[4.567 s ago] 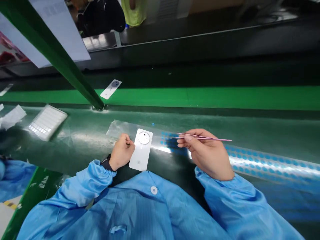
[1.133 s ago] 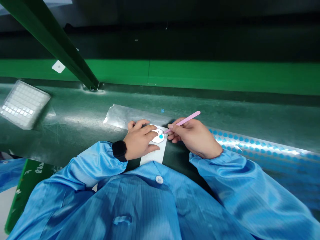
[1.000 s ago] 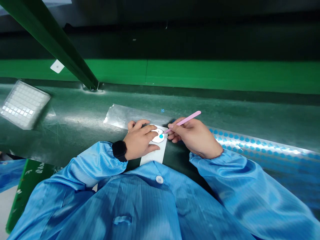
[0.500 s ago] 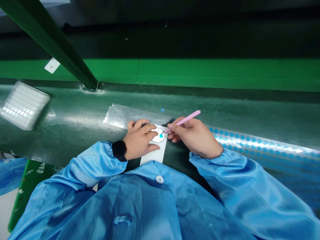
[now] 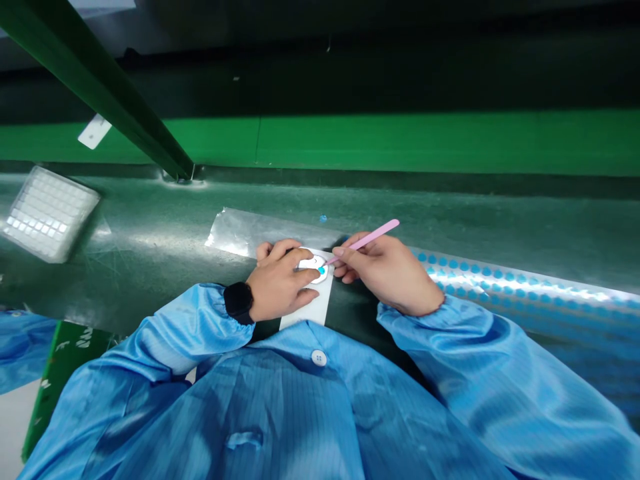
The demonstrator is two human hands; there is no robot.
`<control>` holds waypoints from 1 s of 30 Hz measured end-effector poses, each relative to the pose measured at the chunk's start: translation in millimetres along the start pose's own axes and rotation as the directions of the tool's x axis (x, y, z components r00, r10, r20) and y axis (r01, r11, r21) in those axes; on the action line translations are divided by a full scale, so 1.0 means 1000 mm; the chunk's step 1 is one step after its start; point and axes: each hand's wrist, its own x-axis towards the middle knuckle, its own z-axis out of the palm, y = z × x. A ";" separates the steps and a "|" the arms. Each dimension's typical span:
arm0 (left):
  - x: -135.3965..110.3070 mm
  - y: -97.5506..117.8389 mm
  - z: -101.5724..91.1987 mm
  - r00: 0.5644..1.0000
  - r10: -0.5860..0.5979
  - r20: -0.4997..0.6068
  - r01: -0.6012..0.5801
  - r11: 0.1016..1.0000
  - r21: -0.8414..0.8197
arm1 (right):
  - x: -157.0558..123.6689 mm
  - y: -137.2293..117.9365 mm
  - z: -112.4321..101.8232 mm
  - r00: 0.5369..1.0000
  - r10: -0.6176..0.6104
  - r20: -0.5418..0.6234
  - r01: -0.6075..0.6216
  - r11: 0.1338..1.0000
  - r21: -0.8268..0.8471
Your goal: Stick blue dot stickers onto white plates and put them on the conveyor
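Note:
My left hand [image 5: 280, 283] lies over a white card [image 5: 313, 312] with its fingers spread. Its index fingertip presses on a white angular piece [image 5: 313, 261] on the card, touching the edge of a round blue sticker [image 5: 322, 271]. In my right hand [image 5: 387, 270], pinched between thumb and fingers, are slim pink tweezers [image 5: 373, 236]. Their tip points down-left and meets the piece right beside the blue sticker. The fingers hide part of the white piece.
A sheet of blue round stickers [image 5: 480, 270] lies to the right, and a clear strip [image 5: 265, 230] behind my hands. On the left sits a clear tray of small white parts [image 5: 50, 213]. A green post [image 5: 125, 100] stands before the green belt [image 5: 400, 143], which carries a white part [image 5: 94, 132].
My left index fingertip has shifted slightly right, onto the edge of the blue sticker. The tweezers stay almost in place. The white part on the belt has moved a little left.

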 end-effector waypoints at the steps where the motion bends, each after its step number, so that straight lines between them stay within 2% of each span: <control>1: 0.000 0.001 0.000 1.000 0.000 0.002 0.000 1.000 0.000 | 0.000 0.000 0.000 1.000 -0.003 0.001 0.003 1.000 -0.004; 12: 0.001 0.004 0.001 0.999 0.004 -0.033 -0.003 1.000 0.031 | -0.001 -0.003 0.000 1.000 -0.018 0.009 0.019 0.999 -0.026; 22: 0.001 0.007 0.001 1.000 -0.014 -0.008 0.014 0.999 0.050 | -0.001 0.001 -0.001 0.999 -0.032 0.001 0.032 0.999 -0.020; 30: 0.000 0.007 0.002 0.999 -0.018 -0.027 0.020 0.997 0.071 | 0.000 0.009 -0.003 0.998 -0.061 -0.023 0.064 0.986 0.156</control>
